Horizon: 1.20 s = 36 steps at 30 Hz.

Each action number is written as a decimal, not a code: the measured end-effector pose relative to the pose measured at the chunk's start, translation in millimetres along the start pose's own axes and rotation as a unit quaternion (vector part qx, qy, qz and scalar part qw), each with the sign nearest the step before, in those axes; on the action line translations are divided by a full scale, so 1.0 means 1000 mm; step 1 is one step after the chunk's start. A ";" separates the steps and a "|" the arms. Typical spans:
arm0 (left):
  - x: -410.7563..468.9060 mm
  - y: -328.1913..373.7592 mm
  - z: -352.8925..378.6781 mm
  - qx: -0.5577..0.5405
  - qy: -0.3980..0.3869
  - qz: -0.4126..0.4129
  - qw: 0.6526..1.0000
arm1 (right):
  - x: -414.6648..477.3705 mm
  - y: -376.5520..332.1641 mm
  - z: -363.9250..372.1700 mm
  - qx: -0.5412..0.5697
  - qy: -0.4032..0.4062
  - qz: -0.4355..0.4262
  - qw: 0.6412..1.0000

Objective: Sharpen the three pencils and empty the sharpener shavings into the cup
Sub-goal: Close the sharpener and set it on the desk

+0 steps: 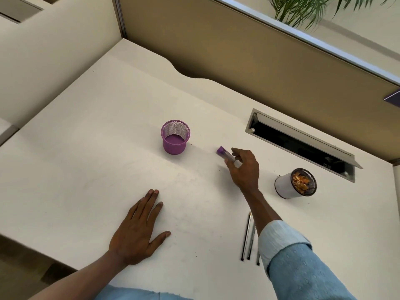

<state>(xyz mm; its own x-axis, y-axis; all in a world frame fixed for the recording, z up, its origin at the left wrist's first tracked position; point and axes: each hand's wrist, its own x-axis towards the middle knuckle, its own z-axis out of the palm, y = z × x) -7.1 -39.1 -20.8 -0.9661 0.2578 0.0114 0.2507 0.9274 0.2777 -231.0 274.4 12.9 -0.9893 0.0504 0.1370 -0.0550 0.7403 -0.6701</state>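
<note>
My right hand (243,167) grips a small sharpener (225,153) with a purple cap and clear body, held just above the desk to the right of the purple mesh cup. My left hand (138,230) lies flat on the desk, palm down, fingers spread, holding nothing. Three dark pencils (248,237) lie side by side on the desk near the front, partly hidden by my right forearm. A white cup (285,185) at the right holds orange-brown shavings. The purple mesh cup (175,137) stands upright and looks empty.
A white desk (86,148) fills the view, bounded by tan partition walls at the back and left. An open cable hatch (303,146) is sunk into the desk at the back right. Small specks of shavings dot the surface. Plant leaves (303,9) hang at the top right.
</note>
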 end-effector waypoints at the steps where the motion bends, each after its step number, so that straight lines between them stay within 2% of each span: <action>1: 0.000 0.000 0.000 0.001 -0.001 0.001 1.000 | -0.009 -0.001 -0.002 0.016 0.017 0.006 1.000; 7: -0.001 -0.001 0.002 0.005 -0.001 0.005 1.000 | -0.075 -0.003 -0.022 0.081 0.093 0.049 0.991; 13: -0.001 0.001 0.004 0.005 -0.002 0.007 1.000 | -0.132 0.016 -0.040 0.073 0.137 0.089 0.984; 17: -0.001 0.000 0.005 0.013 -0.011 0.007 1.000 | -0.116 0.025 -0.042 0.026 0.103 0.054 0.993; 26: -0.003 0.000 0.003 0.006 -0.019 -0.009 1.000 | -0.007 0.007 -0.015 -0.043 0.014 -0.021 0.999; 32: -0.003 0.001 0.001 0.002 -0.020 -0.018 1.000 | 0.034 0.006 0.004 -0.088 -0.072 -0.002 0.993; 36: -0.002 0.001 0.000 0.004 -0.016 -0.014 1.000 | 0.042 0.010 0.010 -0.095 -0.073 0.015 0.993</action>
<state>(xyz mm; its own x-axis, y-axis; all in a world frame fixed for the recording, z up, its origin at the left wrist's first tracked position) -5.2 -38.9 -20.2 -0.9705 0.2397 -0.0277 0.2236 0.9365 0.2701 -274.4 276.8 4.8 -0.9999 -0.0138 0.0031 -0.0134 0.8537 -0.5206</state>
